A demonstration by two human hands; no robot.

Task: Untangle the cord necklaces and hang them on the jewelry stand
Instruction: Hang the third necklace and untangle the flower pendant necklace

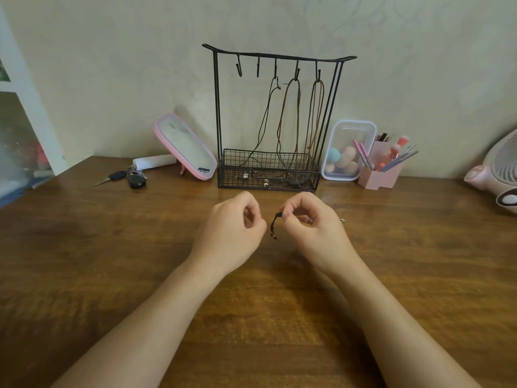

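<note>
A black wire jewelry stand (216,107) with a row of hooks and a mesh basket stands at the back of the wooden table (112,247). Three cord necklaces hang from its right-hand hooks: a black one (264,119), a brown one (291,113) and another brown one (317,107); their lower ends lie in the basket. The two left hooks are bare. My right hand (310,222) pinches the end of a short black cord (275,224) in front of the stand. My left hand (235,222) hovers beside it, fingers curled, holding nothing that I can see.
A pink-framed mirror (186,147) leans left of the stand, with keys (126,176) and a white tube (155,161) near it. To the right are a clear box of sponges (347,149), a pink brush holder (382,170) and a pink fan (500,169).
</note>
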